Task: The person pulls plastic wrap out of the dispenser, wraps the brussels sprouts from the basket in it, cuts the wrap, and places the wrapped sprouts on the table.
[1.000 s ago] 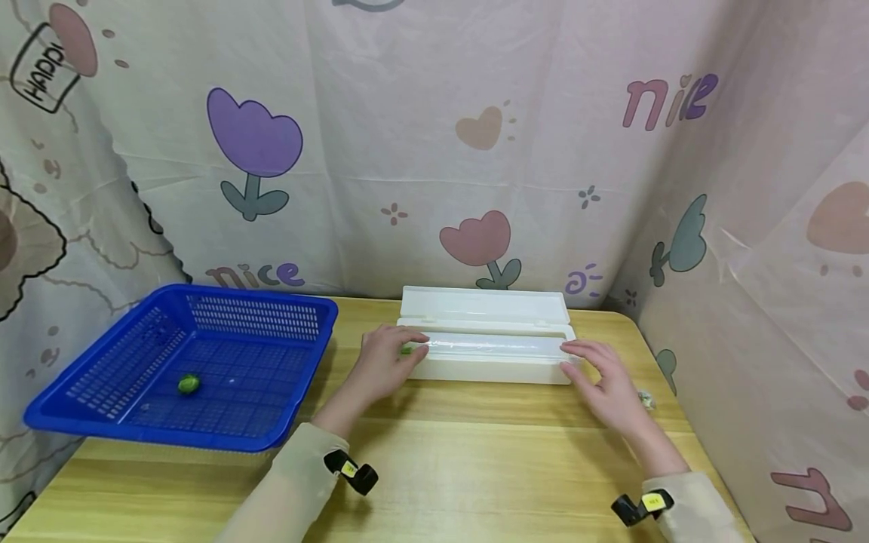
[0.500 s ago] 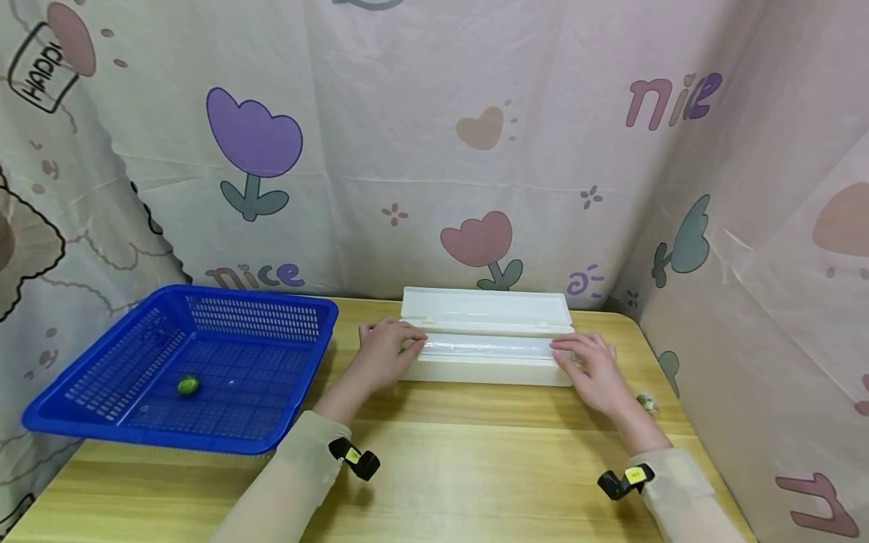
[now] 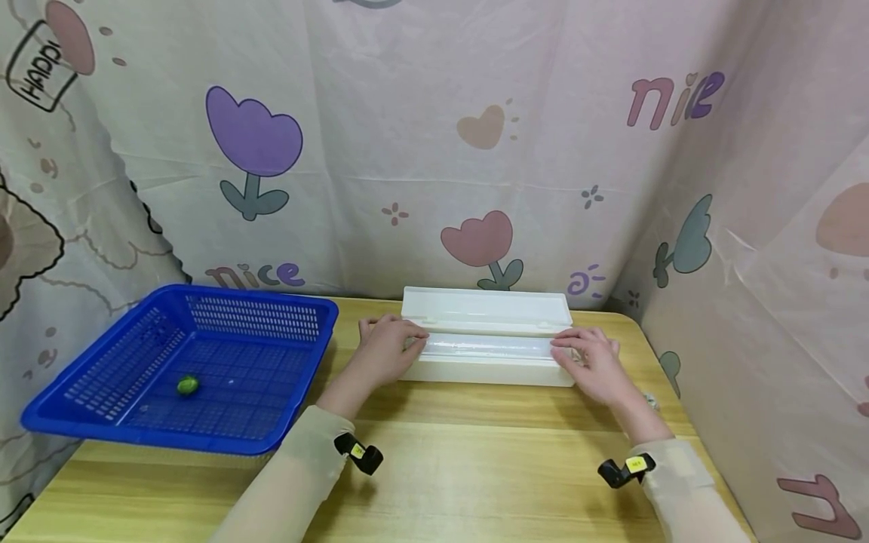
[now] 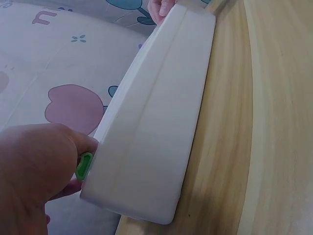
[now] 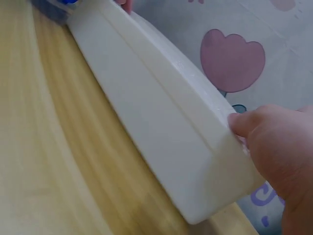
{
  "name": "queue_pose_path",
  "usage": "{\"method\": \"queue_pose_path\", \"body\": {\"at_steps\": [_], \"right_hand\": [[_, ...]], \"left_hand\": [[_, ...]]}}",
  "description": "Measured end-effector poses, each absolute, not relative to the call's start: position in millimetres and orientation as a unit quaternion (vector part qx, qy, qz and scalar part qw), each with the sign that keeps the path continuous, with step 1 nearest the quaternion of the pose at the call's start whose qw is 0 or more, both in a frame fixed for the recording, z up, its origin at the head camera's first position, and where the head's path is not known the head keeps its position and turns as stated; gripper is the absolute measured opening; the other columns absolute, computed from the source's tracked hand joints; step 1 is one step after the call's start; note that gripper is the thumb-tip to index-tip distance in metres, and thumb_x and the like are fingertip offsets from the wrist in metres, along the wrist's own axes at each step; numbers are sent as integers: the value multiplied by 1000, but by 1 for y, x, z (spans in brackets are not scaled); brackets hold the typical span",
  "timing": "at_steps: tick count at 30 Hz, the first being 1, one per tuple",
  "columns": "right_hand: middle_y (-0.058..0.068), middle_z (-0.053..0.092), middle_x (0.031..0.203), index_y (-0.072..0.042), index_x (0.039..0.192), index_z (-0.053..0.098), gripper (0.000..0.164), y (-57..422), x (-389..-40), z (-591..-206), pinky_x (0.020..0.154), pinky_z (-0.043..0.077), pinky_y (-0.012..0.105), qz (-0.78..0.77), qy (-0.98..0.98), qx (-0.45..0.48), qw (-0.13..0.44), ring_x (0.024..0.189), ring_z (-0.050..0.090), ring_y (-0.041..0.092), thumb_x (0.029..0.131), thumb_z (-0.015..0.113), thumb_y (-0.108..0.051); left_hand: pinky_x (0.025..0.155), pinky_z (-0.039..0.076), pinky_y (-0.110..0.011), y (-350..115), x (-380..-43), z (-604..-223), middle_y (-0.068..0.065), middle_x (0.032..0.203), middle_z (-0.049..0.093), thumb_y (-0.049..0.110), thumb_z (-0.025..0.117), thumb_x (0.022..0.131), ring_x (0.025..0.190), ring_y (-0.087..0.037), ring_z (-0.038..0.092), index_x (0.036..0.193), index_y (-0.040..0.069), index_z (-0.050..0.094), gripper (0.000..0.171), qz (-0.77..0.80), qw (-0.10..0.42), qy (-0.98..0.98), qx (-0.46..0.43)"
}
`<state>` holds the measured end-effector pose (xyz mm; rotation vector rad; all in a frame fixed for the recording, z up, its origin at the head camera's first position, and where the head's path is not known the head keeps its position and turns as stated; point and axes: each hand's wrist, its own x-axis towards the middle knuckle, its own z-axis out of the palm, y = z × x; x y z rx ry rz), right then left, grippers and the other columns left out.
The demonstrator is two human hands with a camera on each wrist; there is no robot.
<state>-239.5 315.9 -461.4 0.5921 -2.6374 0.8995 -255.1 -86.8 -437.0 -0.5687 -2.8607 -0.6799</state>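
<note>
A long white cling film dispenser lies on the table with its lid tipped back. Clear cling film stretches along its top. My left hand is at the left end, thumb and fingertips pinching the film's edge. Beside those fingers a small green plastic piece shows at the dispenser's end in the left wrist view. At the right end my right hand pinches the film between thumb and fingers; its thumb lies at the top edge in the right wrist view, near crinkled film.
A blue perforated basket stands on the left, with a small round green vegetable inside. A small crinkled item lies past my right wrist, partly hidden. A patterned cloth hangs behind the wooden table.
My right hand has moved slightly left and in onto the film, its thumb and fingers closing together. My left hand's thumb and fingertips have drawn nearer, covering the green piece in the head view.
</note>
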Motion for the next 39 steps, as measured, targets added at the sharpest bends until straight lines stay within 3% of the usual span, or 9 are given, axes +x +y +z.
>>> {"method": "queue_pose_path", "body": {"at_steps": [5, 12, 20, 26, 29, 39], "right_hand": [[15, 62, 134, -1, 126, 75, 31, 319, -240, -455, 95, 20, 59, 317, -922, 197, 101, 125, 45, 35, 102, 74, -22], [14, 66, 117, 0, 114, 79, 18, 314, -245, -454, 96, 22, 61, 331, -917, 183, 124, 121, 49, 37, 102, 73, -11], [6, 70, 95, -3, 102, 79, 10, 307, -250, -459, 85, 25, 50, 322, -916, 160, 177, 96, 54, 29, 103, 71, -9], [4, 70, 86, -5, 104, 77, 12, 303, -252, -459, 82, 25, 48, 314, -918, 134, 203, 87, 54, 26, 105, 69, -12], [6, 70, 86, -4, 105, 77, 14, 302, -254, -460, 83, 26, 49, 307, -921, 116, 208, 86, 55, 27, 106, 67, -14], [11, 71, 86, -4, 105, 76, 15, 294, -262, -463, 86, 29, 53, 309, -921, 65, 227, 78, 58, 29, 107, 65, -15]], "left_hand": [[108, 19, -66, -84, -256, -435, 7, 128, 74, 32, 65, 107, 128, -26, 53, 121, 25, 81, 23, -192, 64, -960, -194], [108, 19, -65, -82, -258, -436, 5, 130, 71, 34, 65, 107, 128, -27, 52, 120, 22, 82, 25, -177, 53, -964, -191], [108, 22, -64, -83, -259, -433, 1, 130, 71, 33, 69, 105, 129, -30, 52, 120, 20, 82, 24, -185, 44, -960, -205], [96, 36, -52, -83, -261, -429, 5, 117, 77, 27, 77, 100, 115, -24, 59, 110, 25, 85, 13, -186, 73, -949, -242], [92, 38, -48, -83, -262, -429, 8, 112, 78, 29, 78, 99, 109, -22, 60, 108, 27, 86, 11, -166, 75, -952, -245], [101, 40, -48, -82, -269, -427, 13, 103, 78, 36, 81, 96, 108, -21, 61, 108, 31, 86, 14, -111, 69, -963, -234]]}}
